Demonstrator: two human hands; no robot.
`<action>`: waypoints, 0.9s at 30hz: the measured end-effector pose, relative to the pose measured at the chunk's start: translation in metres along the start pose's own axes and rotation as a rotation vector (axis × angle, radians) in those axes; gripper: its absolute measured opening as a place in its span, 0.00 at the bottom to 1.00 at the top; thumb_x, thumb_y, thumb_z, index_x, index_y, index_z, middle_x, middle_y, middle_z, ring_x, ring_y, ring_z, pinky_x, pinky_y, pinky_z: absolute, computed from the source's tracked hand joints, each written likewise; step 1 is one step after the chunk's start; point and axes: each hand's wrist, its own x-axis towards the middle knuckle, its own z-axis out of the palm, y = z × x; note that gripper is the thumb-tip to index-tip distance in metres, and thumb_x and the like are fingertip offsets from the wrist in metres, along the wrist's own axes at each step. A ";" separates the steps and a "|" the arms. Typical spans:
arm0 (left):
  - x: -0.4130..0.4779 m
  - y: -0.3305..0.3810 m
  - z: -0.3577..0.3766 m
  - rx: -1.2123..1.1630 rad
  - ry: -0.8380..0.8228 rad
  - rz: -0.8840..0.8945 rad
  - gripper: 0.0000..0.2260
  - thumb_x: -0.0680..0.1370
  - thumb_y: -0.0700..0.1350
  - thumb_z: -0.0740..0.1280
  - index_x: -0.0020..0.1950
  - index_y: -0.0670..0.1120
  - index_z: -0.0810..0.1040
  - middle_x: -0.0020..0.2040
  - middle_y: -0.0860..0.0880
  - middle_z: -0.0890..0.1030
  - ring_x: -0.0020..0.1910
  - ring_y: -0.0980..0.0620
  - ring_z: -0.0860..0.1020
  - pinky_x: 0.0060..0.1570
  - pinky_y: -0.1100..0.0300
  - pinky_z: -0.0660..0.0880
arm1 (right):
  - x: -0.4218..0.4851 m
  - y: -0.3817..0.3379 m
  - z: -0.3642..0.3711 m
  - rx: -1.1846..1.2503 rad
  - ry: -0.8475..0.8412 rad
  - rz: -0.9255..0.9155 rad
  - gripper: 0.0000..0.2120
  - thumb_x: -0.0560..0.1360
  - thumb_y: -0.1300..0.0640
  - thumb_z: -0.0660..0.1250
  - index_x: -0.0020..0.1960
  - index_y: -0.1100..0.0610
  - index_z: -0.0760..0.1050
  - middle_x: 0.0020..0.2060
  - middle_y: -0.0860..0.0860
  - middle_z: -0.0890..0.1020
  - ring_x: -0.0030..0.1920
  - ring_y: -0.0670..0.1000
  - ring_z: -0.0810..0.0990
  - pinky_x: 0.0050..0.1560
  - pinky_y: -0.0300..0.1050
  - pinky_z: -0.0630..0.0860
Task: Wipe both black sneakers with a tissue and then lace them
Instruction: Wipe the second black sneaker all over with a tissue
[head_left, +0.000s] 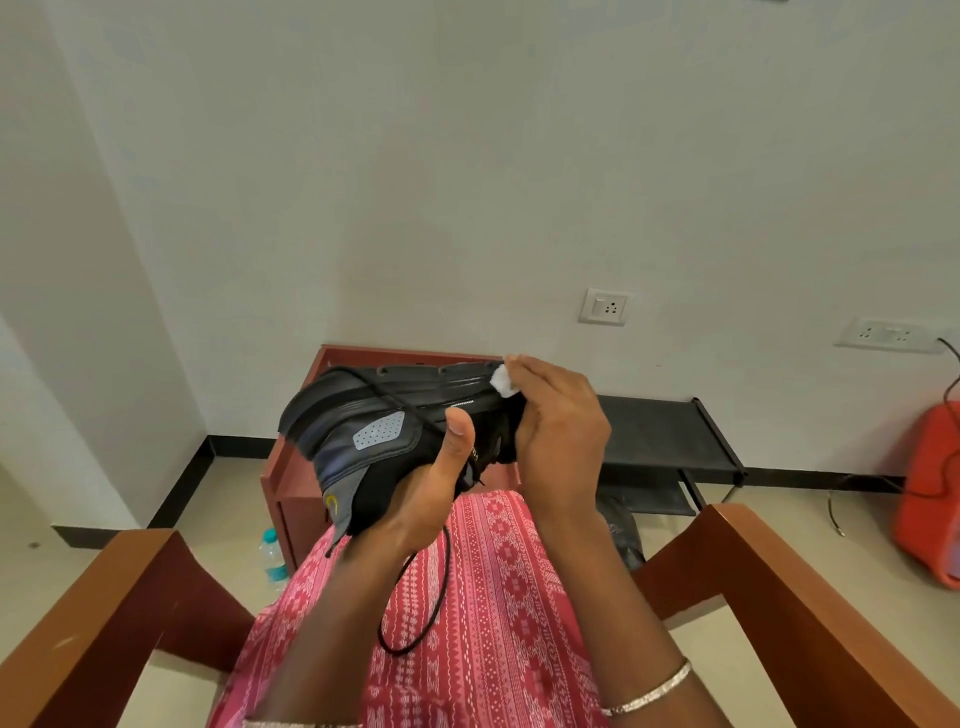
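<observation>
I see the left hand (431, 499) gripping the sneaker (374, 415) from beneath, thumb pressed on its side. The shoe is tilted, sole turned away from me. The right hand (558, 441) pinches the tissue (503, 381) at its fingertips, against the sole edge above the left thumb. The lace (415, 597) hangs below the left wrist. The yellow heel mark (331, 503) is unreadable.
</observation>
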 end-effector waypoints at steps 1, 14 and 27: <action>0.000 -0.001 -0.001 0.014 -0.012 0.012 0.40 0.47 0.88 0.52 0.52 0.69 0.71 0.53 0.73 0.72 0.55 0.76 0.70 0.66 0.66 0.62 | -0.002 -0.009 0.002 0.017 -0.013 -0.046 0.13 0.73 0.66 0.71 0.56 0.60 0.84 0.53 0.54 0.86 0.54 0.55 0.83 0.57 0.49 0.80; 0.000 0.001 -0.005 0.001 0.018 -0.048 0.44 0.40 0.88 0.48 0.45 0.64 0.70 0.47 0.67 0.70 0.46 0.73 0.70 0.61 0.69 0.61 | 0.003 0.015 0.007 0.014 0.025 0.050 0.18 0.72 0.72 0.68 0.57 0.58 0.84 0.52 0.50 0.86 0.53 0.52 0.80 0.56 0.48 0.79; 0.010 -0.022 -0.008 -0.092 -0.007 0.096 0.46 0.60 0.84 0.57 0.70 0.59 0.69 0.70 0.59 0.72 0.71 0.65 0.68 0.75 0.60 0.62 | -0.004 -0.011 0.006 0.124 -0.122 -0.179 0.11 0.78 0.61 0.66 0.56 0.57 0.84 0.54 0.47 0.86 0.55 0.52 0.81 0.58 0.51 0.78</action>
